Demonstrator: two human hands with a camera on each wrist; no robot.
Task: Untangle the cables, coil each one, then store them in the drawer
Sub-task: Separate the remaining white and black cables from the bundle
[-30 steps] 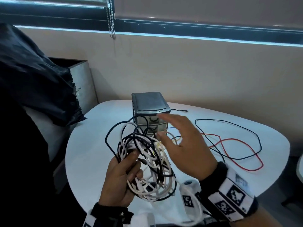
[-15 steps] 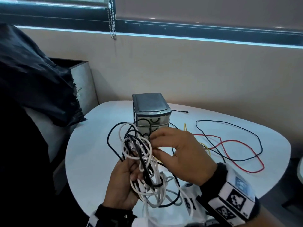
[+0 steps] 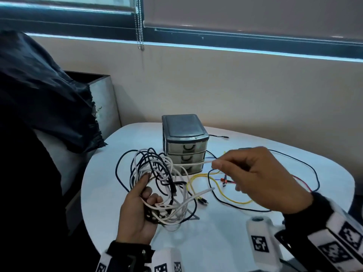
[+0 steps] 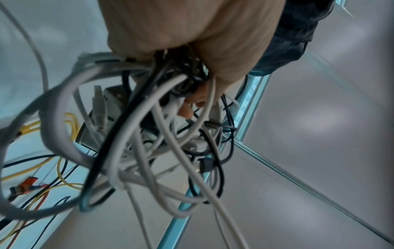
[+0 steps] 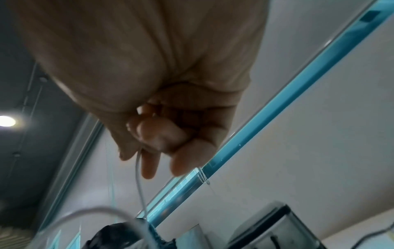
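Observation:
My left hand (image 3: 141, 211) grips a tangled bundle of white and black cables (image 3: 157, 177) above the near left of the white table (image 3: 225, 242); in the left wrist view the bundle (image 4: 149, 134) hangs below the hand (image 4: 192, 42). My right hand (image 3: 253, 179) pinches one white cable (image 3: 194, 163), drawn taut to the right out of the bundle; the right wrist view shows that strand (image 5: 138, 176) between thumb and fingers (image 5: 149, 161). A small grey three-drawer unit (image 3: 184, 144) stands behind the bundle, its drawers closed.
Loose yellow (image 3: 222, 195), black (image 3: 306, 165) and red (image 3: 300, 181) cables lie on the table's right half, with an orange-tipped plug (image 3: 225, 179). A black bag (image 3: 39, 99) and a grey bin (image 3: 102, 103) sit at the left. The wall runs behind.
My right hand took hold of a white cable at the bundle and pulled it out to the right. The left hand lowered a little with the bundle.

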